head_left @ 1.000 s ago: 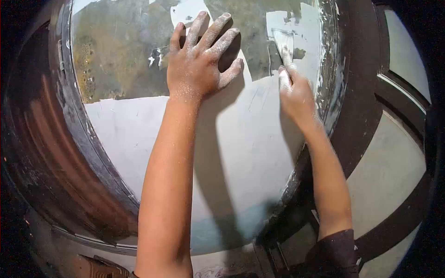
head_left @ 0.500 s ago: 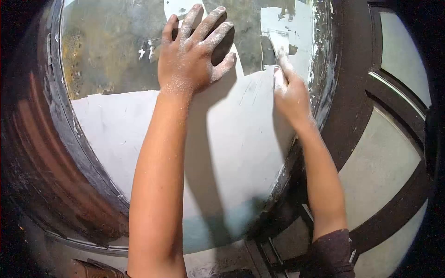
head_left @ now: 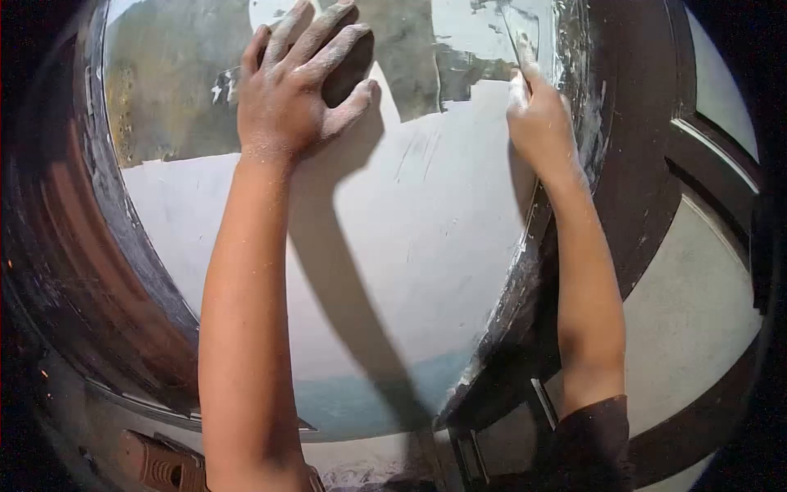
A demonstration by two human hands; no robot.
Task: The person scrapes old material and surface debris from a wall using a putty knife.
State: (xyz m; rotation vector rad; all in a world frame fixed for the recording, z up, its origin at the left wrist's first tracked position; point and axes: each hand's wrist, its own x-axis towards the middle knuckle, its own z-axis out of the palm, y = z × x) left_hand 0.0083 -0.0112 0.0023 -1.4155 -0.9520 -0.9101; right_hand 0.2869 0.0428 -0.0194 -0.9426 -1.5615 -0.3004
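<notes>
My left hand (head_left: 287, 107) lies with fingers spread against the upright panel, over the edge between its white coating (head_left: 393, 246) and a bare, stained grey-brown patch (head_left: 176, 90). White dust covers the fingers. At the upper right, my right hand (head_left: 541, 123) is closed round a putty knife; its thin blade (head_left: 510, 29) points up and lies against the panel. The handle is mostly hidden in the fingers. Below and left of the blade, a dark bare strip (head_left: 455, 78) borders white coating with ragged edges.
A dark, scuffed frame (head_left: 578, 107) runs along the panel's right side. Further right stands dark woodwork with pale inset panels (head_left: 693, 271). Brown folded material (head_left: 90, 246) hangs at left. A brown object with a hole (head_left: 160, 463) sits at lower left, beside white debris (head_left: 369, 471).
The knife and my right hand have moved up and right in view. More dark surface shows where white coating was beside the blade. My left hand appears further left, as the view has shifted.
</notes>
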